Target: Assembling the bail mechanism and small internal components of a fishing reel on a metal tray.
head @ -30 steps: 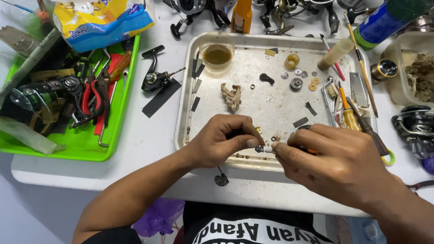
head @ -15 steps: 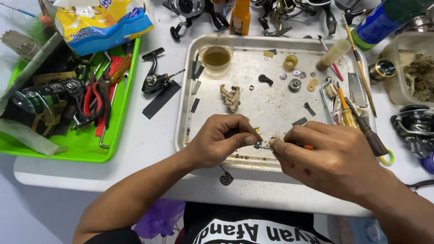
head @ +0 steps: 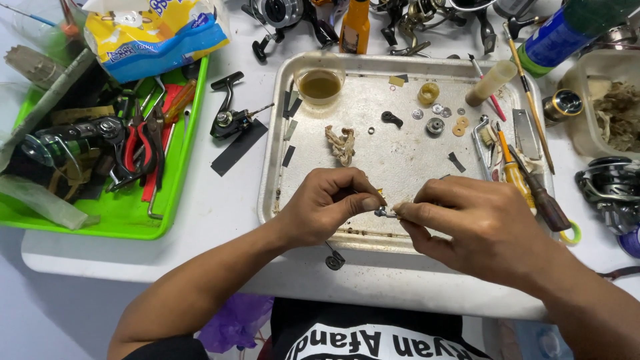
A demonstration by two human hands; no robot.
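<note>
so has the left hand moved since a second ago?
Barely. The left hand remains over the metal tray's near edge, pinching the small metal part with the right hand.

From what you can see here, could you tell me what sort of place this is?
Probably a small repair bench for fishing reels: both hands work a tiny metal part over a metal tray of washers and gears, a green tray holds pliers, and reel bodies lie around.

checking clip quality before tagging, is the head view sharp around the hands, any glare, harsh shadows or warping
Head view: evenly lit, soft shadows only; left hand, right hand and the small metal part pinched between them are sharp; slight sheen on the metal tray, no blown-out glare; wide-angle lens bends the table edge and stretches the corners.
</note>
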